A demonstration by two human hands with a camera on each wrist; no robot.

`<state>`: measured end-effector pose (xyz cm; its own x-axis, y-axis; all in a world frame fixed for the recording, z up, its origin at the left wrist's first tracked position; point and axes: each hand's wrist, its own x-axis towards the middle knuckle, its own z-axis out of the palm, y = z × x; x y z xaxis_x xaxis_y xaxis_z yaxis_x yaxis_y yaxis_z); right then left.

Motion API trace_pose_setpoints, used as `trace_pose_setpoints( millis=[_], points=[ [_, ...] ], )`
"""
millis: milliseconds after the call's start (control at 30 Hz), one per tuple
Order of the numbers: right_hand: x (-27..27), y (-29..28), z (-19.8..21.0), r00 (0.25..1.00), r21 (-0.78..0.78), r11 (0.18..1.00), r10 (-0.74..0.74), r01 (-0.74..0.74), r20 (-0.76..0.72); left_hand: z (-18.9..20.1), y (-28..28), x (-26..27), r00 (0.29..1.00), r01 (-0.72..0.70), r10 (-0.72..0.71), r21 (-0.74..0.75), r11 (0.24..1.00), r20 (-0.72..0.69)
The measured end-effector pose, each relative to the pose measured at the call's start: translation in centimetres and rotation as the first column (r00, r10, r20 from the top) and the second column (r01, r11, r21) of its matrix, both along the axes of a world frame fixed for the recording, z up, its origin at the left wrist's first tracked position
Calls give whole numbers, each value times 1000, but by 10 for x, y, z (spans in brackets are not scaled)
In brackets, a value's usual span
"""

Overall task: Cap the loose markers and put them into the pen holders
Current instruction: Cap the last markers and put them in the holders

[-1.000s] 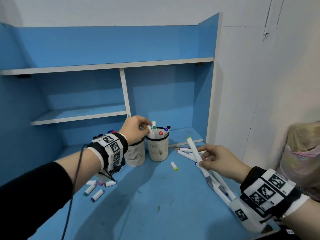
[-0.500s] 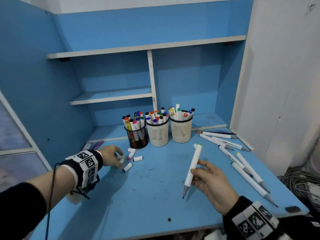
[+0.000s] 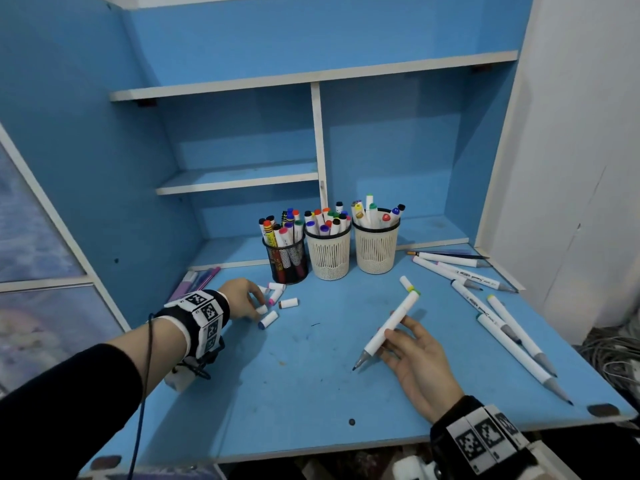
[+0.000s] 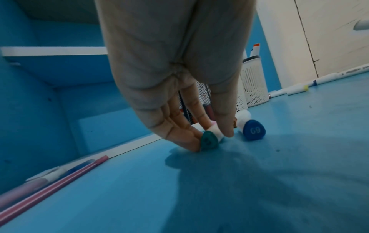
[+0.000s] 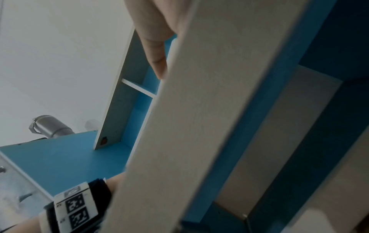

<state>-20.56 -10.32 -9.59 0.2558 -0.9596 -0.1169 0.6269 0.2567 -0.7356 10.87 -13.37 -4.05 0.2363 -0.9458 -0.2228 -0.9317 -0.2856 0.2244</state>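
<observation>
My left hand (image 3: 258,306) reaches down to a cluster of loose caps (image 3: 287,303) by the black mesh holder (image 3: 285,263). In the left wrist view its fingers (image 4: 191,141) and thumb pinch a teal-ended cap (image 4: 209,141) lying on the desk, with a blue-ended cap (image 4: 253,130) beside it. My right hand (image 3: 389,336) holds an uncapped white marker (image 3: 391,323) above the desk, grey tip towards me. Its barrel (image 5: 199,126) fills the right wrist view. Two white holders (image 3: 329,258) (image 3: 375,252) stand full of capped markers.
Several uncapped white markers (image 3: 485,306) lie on the right side of the blue desk (image 3: 294,393). A yellow-ended cap (image 3: 405,283) lies near the held marker's far end. Pink and purple pens (image 3: 201,282) lie at the left back edge. Shelves rise behind the holders.
My left hand left the white holder, came down to the caps at the left and closed its fingers on one. My right hand lifted a marker off the pile and brought it towards the middle.
</observation>
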Motion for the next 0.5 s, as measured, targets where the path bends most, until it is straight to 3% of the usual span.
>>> trace_pose_setpoints(
  millis=[233, 500],
  points=[
    [0, -2, -1, 1000, 25, 1000, -2, 2, -4, 12, -22, -2, 999, -31, 35, -178, 984, 17],
    [-1, -4, -4, 999, 18, 999, 33, -34, 28, 14, -34, 10, 991, 31, -25, -42, 999, 131]
  ],
)
